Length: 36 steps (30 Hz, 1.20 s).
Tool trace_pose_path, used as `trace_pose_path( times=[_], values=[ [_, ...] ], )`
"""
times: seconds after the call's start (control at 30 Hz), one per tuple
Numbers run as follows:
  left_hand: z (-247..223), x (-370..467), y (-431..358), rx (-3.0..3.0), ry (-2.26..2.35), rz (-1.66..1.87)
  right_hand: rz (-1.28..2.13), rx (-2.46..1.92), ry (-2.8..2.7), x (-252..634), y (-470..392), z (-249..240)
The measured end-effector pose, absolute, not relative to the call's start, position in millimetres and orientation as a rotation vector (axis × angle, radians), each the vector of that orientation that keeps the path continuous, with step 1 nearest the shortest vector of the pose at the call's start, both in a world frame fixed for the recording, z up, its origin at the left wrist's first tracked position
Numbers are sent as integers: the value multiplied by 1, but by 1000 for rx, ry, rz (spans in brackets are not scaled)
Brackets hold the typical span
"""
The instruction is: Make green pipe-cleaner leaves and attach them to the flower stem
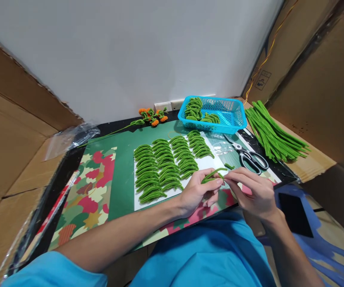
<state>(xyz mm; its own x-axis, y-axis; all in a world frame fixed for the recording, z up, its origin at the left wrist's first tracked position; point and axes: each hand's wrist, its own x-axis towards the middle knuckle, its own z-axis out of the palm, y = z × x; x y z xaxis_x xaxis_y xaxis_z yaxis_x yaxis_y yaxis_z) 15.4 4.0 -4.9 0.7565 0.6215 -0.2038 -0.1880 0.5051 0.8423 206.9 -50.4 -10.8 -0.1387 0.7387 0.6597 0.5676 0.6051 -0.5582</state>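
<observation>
My left hand [200, 189] pinches a bent green fuzzy stem [212, 174] between thumb and fingers. The fingertips of my right hand [251, 191] close on the other end of that stem, close beside my left fingertips. Behind my hands, curved green pieces [167, 163] lie in four columns on a white sheet [209, 162]. A short green piece [228, 166] rests just beyond my right fingers. Scissors [246, 154] with black and grey handles lie behind my right hand, blades partly apart.
A blue basket [228, 128] at the back holds more curved green pieces. Long green stems [275, 131] are heaped at the right. Orange and green flower sprigs [152, 116] lie at the back, and a clear plastic bag [73, 138] at the left. A dark flat device [295, 214] sits lower right.
</observation>
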Motion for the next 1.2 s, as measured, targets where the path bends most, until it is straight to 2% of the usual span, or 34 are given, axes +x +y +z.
trace_pose_path(
  times=[0.23, 0.4, 0.57, 0.77, 1.2],
  values=[
    [-4, 17, -4, 1115, 595, 549, 457, -1142, -1901, 218, -56, 12],
    [-7, 17, -7, 1167, 623, 536, 348, -1170, -1923, 212, -56, 10],
    [-6, 16, -3, 1194, 612, 562, 168, -1230, -1653, 186, -57, -3],
    [-6, 17, 2, 1180, 593, 611, 221, -1340, -1319, 160, -58, -10],
    [-10, 17, -1, 1127, 572, 510, 368, -1223, -1838, 219, -50, 5]
  ],
)
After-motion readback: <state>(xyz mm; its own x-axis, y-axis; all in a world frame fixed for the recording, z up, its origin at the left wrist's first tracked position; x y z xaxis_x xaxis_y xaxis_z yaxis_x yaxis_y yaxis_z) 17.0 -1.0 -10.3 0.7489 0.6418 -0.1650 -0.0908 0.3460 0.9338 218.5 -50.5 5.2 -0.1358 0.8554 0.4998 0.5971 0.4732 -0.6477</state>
